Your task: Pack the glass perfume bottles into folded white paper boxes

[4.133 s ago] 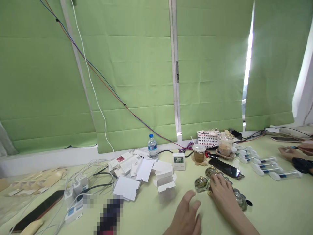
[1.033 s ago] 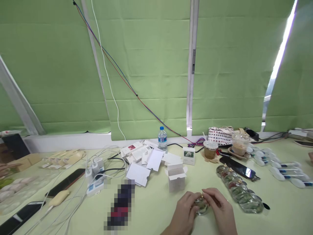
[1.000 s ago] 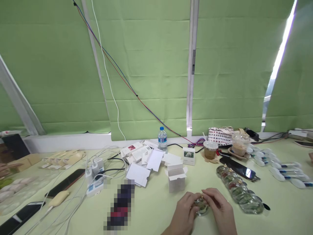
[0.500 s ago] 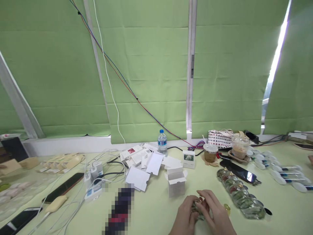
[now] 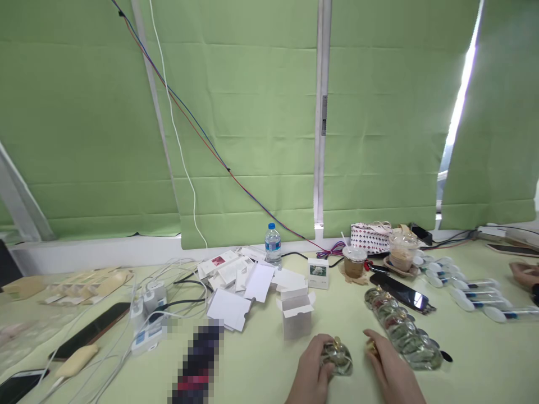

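My left hand [image 5: 312,370] is closed around the left side of a round clear glass item [image 5: 340,359] with a gold-coloured top, low in the view right of centre. Just right of it, my right hand [image 5: 389,367] pinches a small gold-coloured piece [image 5: 371,347], partly hidden by the fingers. A gap separates the two hands. Beyond my right hand lies a slanting row of similar glass items [image 5: 406,331]. An open white box [image 5: 296,317] stands behind my left hand.
White cartons [image 5: 229,308] lie piled left of the open box, near a water bottle [image 5: 273,247]. Drink cups [image 5: 354,262] and a black phone [image 5: 400,292] are at the right back. White cables and a power strip [image 5: 147,336] lie left. Another person's hand [image 5: 526,274] shows far right.
My hands were together over the glass item; my right hand has moved away to the right with the small gold piece. The view has shifted slightly right.
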`<action>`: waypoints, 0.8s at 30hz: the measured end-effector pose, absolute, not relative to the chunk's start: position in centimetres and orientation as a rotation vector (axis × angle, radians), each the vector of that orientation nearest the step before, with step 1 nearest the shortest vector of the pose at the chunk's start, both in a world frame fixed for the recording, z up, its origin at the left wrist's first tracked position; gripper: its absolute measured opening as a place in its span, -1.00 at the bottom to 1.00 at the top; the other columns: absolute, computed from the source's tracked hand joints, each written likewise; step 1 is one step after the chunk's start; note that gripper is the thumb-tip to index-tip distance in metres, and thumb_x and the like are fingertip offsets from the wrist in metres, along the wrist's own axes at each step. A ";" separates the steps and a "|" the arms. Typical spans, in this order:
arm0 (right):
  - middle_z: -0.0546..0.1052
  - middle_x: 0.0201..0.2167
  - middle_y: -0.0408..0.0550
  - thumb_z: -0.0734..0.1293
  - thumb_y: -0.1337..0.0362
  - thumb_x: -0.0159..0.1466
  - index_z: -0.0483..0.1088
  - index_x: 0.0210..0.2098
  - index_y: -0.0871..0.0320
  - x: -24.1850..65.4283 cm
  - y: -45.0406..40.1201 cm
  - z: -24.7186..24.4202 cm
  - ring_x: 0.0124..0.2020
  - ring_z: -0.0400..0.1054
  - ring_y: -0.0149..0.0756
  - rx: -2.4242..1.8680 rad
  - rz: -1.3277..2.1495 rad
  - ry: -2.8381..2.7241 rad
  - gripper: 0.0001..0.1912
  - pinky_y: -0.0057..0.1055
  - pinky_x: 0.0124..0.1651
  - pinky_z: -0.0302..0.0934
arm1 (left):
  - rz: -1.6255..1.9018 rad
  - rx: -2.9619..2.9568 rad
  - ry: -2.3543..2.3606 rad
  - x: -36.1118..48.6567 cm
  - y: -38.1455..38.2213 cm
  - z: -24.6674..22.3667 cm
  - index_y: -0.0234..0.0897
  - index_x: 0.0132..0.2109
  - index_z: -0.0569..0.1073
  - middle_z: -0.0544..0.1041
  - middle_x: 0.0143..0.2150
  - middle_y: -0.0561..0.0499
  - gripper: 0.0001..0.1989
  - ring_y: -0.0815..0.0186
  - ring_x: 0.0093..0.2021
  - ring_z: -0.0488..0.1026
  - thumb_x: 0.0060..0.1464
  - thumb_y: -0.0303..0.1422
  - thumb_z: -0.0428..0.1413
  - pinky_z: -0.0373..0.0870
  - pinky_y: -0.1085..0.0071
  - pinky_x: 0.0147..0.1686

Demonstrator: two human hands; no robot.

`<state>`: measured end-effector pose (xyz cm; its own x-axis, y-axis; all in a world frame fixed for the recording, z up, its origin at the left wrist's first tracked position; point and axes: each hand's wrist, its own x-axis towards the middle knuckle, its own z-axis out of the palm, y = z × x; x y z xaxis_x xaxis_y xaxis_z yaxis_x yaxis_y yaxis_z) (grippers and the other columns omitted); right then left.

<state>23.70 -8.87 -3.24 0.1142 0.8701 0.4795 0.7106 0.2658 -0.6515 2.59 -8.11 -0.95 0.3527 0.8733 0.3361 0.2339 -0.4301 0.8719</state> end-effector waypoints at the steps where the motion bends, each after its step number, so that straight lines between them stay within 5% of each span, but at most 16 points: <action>1: 0.56 -0.28 0.01 0.19 0.14 0.25 0.40 -0.14 0.10 23.2 -8.9 -2.4 -0.36 0.49 -0.21 -1.431 0.296 -1.583 -0.72 -0.43 -0.35 0.35 | 1.089 1.876 0.963 2.6 -8.1 -1.0 -0.23 -0.01 0.36 0.49 -0.09 -0.04 -0.54 0.21 -0.09 0.41 -0.08 -0.64 0.00 0.29 0.30 -0.03; 7: 0.53 -0.17 0.01 0.17 0.16 0.31 0.46 -0.06 0.05 19.1 -9.1 1.4 -0.21 0.46 -0.26 -1.047 0.381 -1.634 -0.69 -0.47 -0.15 0.35 | 1.127 1.890 0.926 2.7 -7.9 -1.2 -0.24 0.00 0.36 0.49 -0.07 -0.04 -0.52 0.20 -0.07 0.41 -0.10 -0.66 -0.01 0.29 0.31 -0.02; 12: 0.48 -0.21 -0.01 0.09 0.30 0.35 0.40 0.08 -0.03 18.4 -8.1 0.0 -0.29 0.45 -0.38 -0.979 0.254 -1.829 -0.60 -0.54 -0.22 0.35 | 1.148 1.902 0.864 2.8 -7.9 -1.5 -0.25 0.04 0.33 0.47 -0.05 -0.06 -0.51 0.20 -0.06 0.41 -0.07 -0.65 0.01 0.31 0.29 -0.01; 17: 0.51 -0.18 0.02 0.11 0.41 0.30 0.27 0.18 -0.09 19.6 -7.8 -1.5 -0.13 0.44 -0.24 -1.019 0.043 -1.946 -0.49 -0.39 -0.12 0.36 | 1.134 1.889 0.861 2.8 -7.8 -1.7 -0.25 0.02 0.32 0.48 -0.08 -0.04 -0.53 0.22 -0.10 0.42 -0.07 -0.65 0.01 0.33 0.29 -0.05; 24: 0.51 -0.14 -0.04 0.07 0.47 0.19 0.09 0.28 -0.14 19.5 -8.9 -2.1 -0.22 0.49 -0.30 -1.180 0.096 -2.037 -0.31 -0.54 -0.33 0.37 | 1.139 1.989 0.925 2.5 -8.3 -1.7 -0.23 0.09 0.22 0.45 -0.02 -0.10 -0.57 0.17 -0.04 0.42 0.06 -0.58 0.00 0.35 0.19 -0.02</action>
